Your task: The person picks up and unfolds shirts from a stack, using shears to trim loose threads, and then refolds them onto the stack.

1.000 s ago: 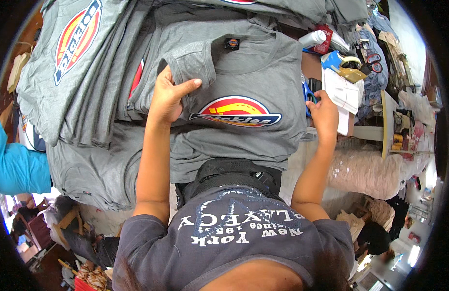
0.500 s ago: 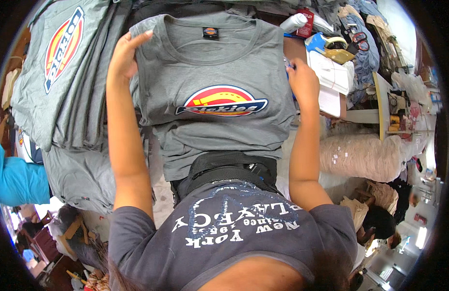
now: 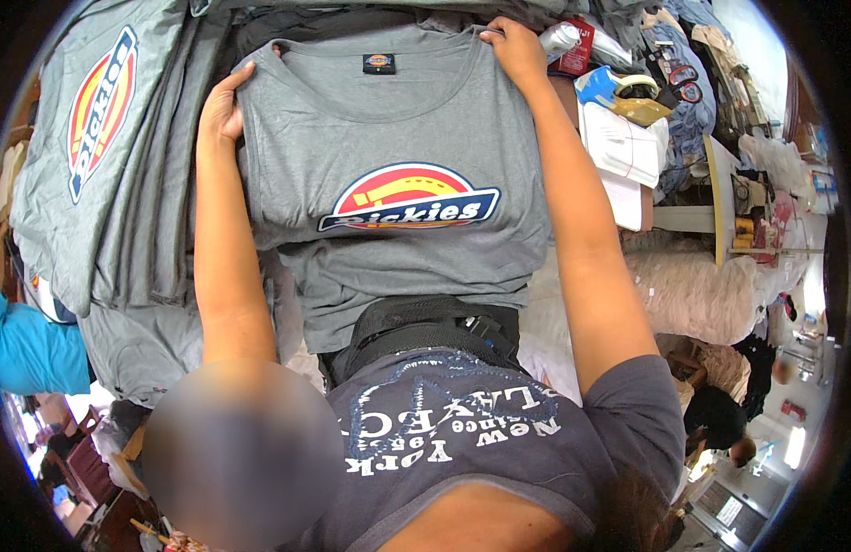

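Observation:
A grey T-shirt (image 3: pixel 398 120) with a wide round neck lies spread before me, its lower part gathered towards my waist. A red, yellow and navy print crosses its chest, and a small dark label (image 3: pixel 379 63) sits inside the back neck. My left hand (image 3: pixel 225 106) grips the shirt's left shoulder edge, thumb on top and the other fingers mostly hidden behind the cloth. At the upper right, my right hand (image 3: pixel 517 53) pinches the other shoulder beside the neckline. The cloth is stretched between both hands.
Left of the shirt hangs a thick stack of grey shirts (image 3: pixel 122 239) with the same print. On the right are a tape dispenser (image 3: pixel 635 90), white papers (image 3: pixel 618 147), a red packet (image 3: pixel 575 48) and a large beige fabric bundle (image 3: pixel 692 290). A person's blue sleeve (image 3: pixel 44 340) shows far left.
My right hand has moved up from beside the shirt's right edge to its shoulder. The blue thing seen at that hand no longer shows. The neckline is pulled wider and flatter.

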A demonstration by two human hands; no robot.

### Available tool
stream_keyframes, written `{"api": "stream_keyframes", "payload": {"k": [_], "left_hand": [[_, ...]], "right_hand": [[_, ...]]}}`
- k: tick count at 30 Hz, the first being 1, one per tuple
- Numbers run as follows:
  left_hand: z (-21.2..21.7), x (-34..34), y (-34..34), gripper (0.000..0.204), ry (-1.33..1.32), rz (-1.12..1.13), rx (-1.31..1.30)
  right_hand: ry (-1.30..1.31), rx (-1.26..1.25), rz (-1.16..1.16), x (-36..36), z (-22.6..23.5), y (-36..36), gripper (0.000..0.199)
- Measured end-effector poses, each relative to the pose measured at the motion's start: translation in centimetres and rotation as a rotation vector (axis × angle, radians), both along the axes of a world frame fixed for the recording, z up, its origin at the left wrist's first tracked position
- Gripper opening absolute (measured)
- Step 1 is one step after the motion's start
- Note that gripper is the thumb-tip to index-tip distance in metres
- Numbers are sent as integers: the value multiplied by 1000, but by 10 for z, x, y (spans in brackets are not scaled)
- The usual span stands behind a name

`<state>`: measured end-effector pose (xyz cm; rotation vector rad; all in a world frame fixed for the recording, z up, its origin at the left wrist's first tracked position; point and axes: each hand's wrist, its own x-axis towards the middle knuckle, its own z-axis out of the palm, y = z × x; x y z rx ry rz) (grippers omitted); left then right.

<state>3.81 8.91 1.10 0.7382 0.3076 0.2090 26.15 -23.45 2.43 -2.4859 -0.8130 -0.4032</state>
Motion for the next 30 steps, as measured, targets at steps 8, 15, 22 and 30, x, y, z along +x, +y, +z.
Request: {"api": "stream_keyframes", "payload": {"k": [8,15,22,30], "left_hand": [[5,-2,7,44,340,34,441],[70,10,-54,63,1083,315,1964],[19,23,-18,38,386,276,2265],[25,30,-16,25,265,621,1544]], "right_hand": [[-56,186,27,-2,-13,1,25],[317,264,187,16,-18,-21,48],[404,329,270,20,-17,-11,43],[-62,576,139,6,5,9,30]]}}
